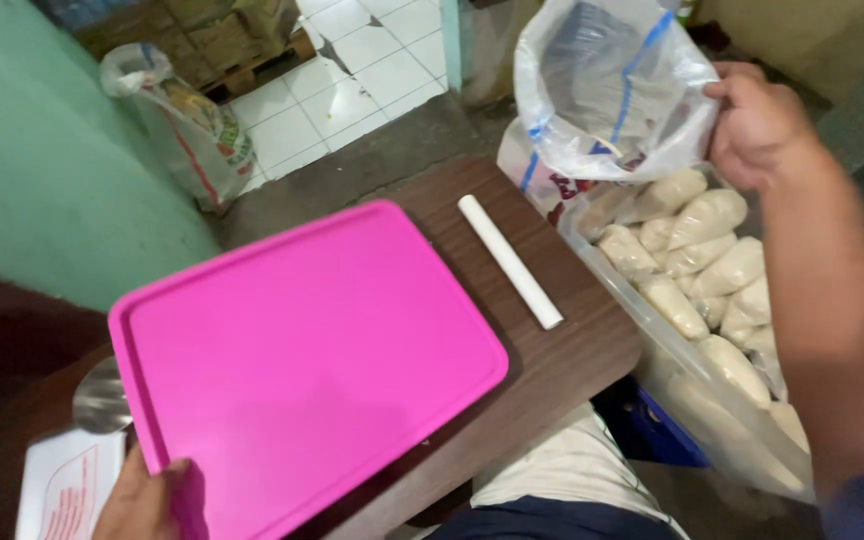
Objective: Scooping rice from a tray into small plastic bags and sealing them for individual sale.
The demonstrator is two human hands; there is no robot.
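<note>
Hands are busy with two different things at this moment. The right hand (757, 120) is raised and pinches the edge of a clear plastic bag (607, 85) with blue stripes, holding its mouth open; as far as the view shows, nothing has gone into it yet. Just below that hand sits a clear tub (687, 390) packed with small filled cone-shaped pouches (707, 215) of pale, doughy stuff, all of them apparently still in the tub. The left hand (142, 500), low and near the person's body, grips the near corner of a pink rectangular lid (302, 350), which lies tilted over the brown table (562, 365). Between the two hands a white roll (509, 260) rests on the table, touched by neither. Beside the left hand lie a printed sheet of paper (62, 485) and a shiny metal object (102, 398), partly hidden under the lid. Judging by this, the tub is uncovered and the bag is ready, while moving pouches appears not yet begun.
</note>
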